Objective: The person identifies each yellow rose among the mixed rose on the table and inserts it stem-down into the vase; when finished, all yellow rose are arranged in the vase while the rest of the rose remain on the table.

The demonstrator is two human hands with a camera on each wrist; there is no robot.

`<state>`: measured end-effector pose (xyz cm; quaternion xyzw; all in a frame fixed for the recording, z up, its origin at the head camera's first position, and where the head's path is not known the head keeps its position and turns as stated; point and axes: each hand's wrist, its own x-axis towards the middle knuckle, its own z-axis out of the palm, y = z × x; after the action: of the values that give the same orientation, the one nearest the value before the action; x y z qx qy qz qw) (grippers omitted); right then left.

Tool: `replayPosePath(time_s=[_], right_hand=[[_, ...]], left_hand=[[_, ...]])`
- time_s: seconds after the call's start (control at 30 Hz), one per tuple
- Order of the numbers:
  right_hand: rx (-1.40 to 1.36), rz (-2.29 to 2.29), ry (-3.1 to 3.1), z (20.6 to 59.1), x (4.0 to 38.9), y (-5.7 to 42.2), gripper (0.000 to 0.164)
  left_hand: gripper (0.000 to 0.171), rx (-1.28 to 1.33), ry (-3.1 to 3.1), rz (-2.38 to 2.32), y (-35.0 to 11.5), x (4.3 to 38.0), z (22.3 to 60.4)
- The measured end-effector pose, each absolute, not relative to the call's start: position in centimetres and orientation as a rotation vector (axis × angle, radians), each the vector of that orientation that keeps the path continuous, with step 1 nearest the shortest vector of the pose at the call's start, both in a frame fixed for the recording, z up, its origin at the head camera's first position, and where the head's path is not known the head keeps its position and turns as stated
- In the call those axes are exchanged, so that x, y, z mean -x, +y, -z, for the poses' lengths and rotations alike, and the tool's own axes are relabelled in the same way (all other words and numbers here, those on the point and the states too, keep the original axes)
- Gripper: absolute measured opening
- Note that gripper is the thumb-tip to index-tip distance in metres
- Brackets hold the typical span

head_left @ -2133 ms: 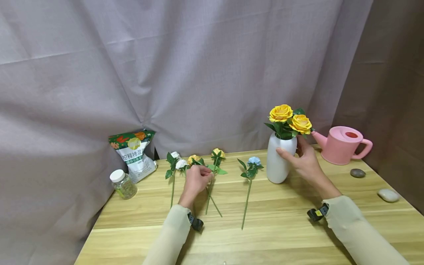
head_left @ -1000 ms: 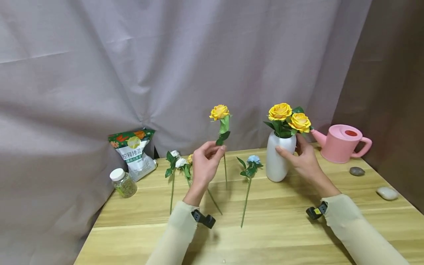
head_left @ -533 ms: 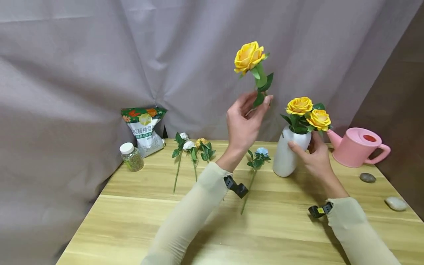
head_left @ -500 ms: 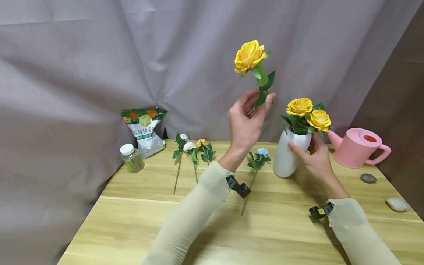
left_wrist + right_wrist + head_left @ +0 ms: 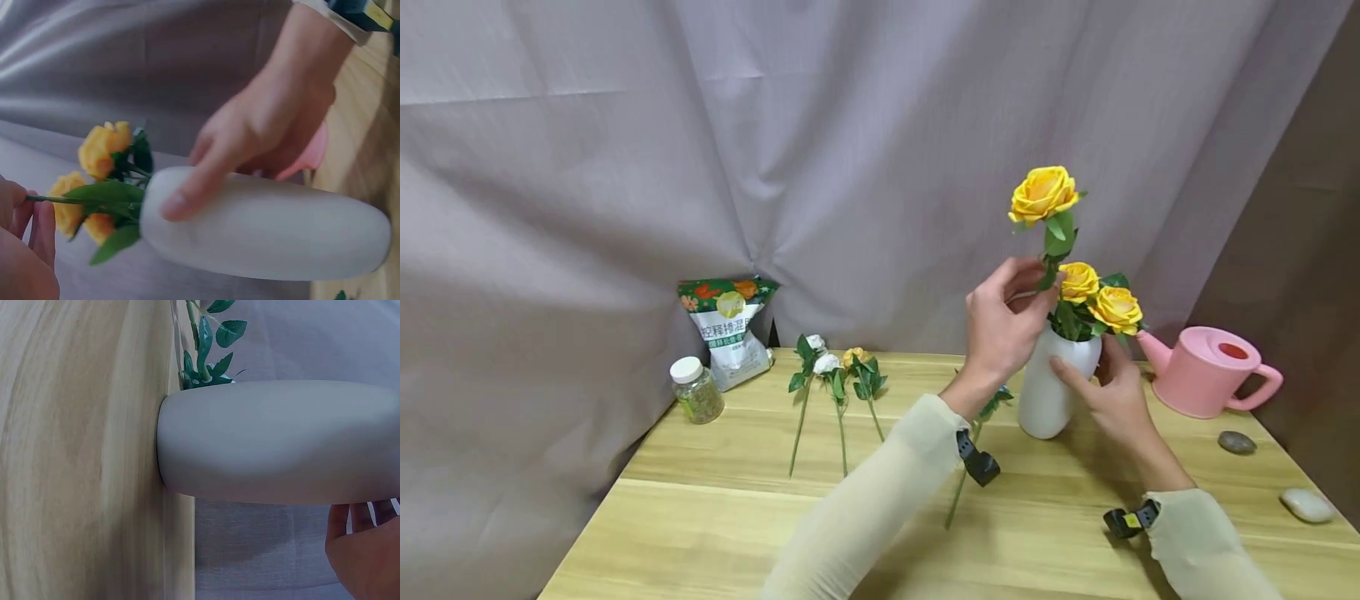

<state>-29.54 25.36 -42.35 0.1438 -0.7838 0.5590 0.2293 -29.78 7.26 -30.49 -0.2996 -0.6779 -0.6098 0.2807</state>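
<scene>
In the head view my left hand (image 5: 1003, 325) pinches the stem of a yellow rose (image 5: 1043, 196) beside the mouth of a white vase (image 5: 1045, 392). My right hand (image 5: 1120, 408) grips the vase near its top, thumb across the front. Two more yellow roses (image 5: 1116, 310) stand in the vase with their green leaves. The left wrist view shows the pinched green stem (image 5: 56, 199) running to the leaves at the vase mouth. From the right wrist, the vase (image 5: 269, 444) has its base on the table, and the right hand's fingers (image 5: 359, 519) lie along its side.
A blue flower (image 5: 996, 402) lies partly hidden behind the left wrist. White flowers (image 5: 826, 364) and a yellow one (image 5: 854, 358) lie further left. A jar (image 5: 700, 400) and a bag (image 5: 730, 333) stand at the left, a pink watering can (image 5: 1206, 375) and stones (image 5: 1307, 505) at the right.
My left hand has picked the yellow rose up from the table, raised it high, then moved it right and down to the vase mouth. The right hand has stayed on the vase.
</scene>
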Motion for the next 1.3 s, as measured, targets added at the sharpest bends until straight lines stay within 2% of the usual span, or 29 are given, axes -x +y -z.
replayPosePath(time_s=[0.47,0.77,0.97,1.07,1.23,1.3], right_hand=[[-0.301,-1.561,-2.137,45.2,29.6,26.1,0.071],[-0.54,-1.553,-2.08,42.5,29.4,25.6,0.084],[-0.533,-1.556,-2.051,41.9,29.3,24.8,0.075],[-0.516,-1.539,-2.066,42.6,30.1,25.0,0.076],[-0.443,-1.525,-2.106,43.5,30.9,25.6,0.076],[-0.429,-1.546,-2.105,43.7,30.9,25.7,0.075]], left_hand=[[0.015,0.781,-2.045,1.385,7.6,30.2,34.8],[0.016,0.853,-2.114,1.171,8.4,30.1,35.3],[0.014,0.736,-2.251,1.082,8.0,30.5,36.1],[0.017,0.749,-2.269,1.14,7.5,30.3,36.1],[0.036,0.792,-2.225,1.318,7.0,29.8,35.9],[0.034,0.815,-2.21,1.36,7.0,29.5,35.9]])
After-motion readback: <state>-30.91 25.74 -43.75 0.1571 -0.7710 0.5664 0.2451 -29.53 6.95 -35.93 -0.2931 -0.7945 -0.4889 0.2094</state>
